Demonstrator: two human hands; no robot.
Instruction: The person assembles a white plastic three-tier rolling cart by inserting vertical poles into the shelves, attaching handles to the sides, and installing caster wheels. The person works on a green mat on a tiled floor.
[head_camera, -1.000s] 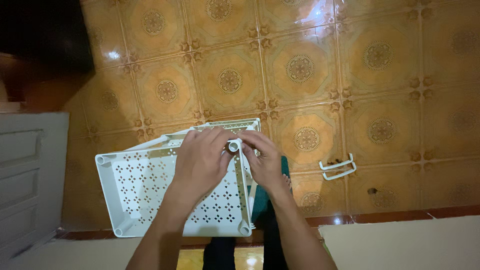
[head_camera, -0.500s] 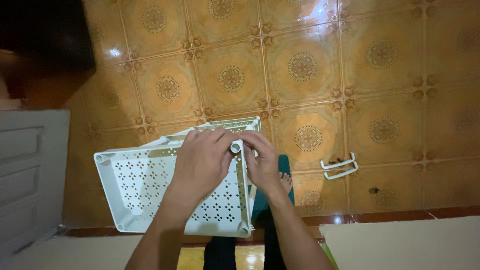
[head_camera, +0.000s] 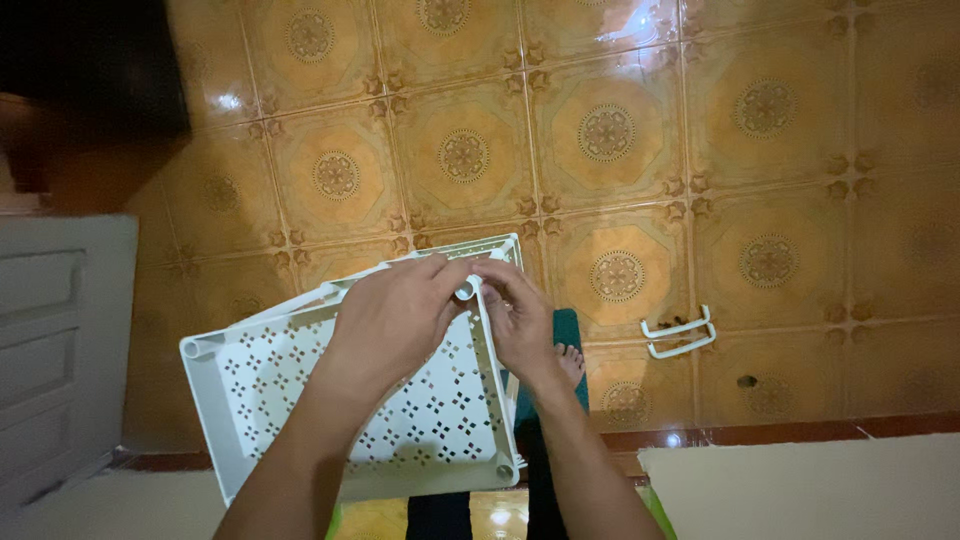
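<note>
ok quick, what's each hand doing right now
Left hand: closed on the white plastic tray, at its socket.
Right hand: closed on the tray's edge beside that socket.

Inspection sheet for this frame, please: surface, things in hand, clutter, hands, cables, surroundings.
Surface: glossy orange patterned floor tiles, seen from above.
Things in hand: white perforated plastic tray, held tilted above the floor; a small round white socket on its right rim sits between the fingertips.
Clutter: two white U-shaped plastic handles lying on the tiles, apart from the tray.
Hands: left hand lies over the tray with its fingers at the socket; right hand pinches the rim beside it.
Cables: nothing seen.
Surroundings: grey panelled door at left; bare foot below the tray; pale slab at bottom right.
</note>
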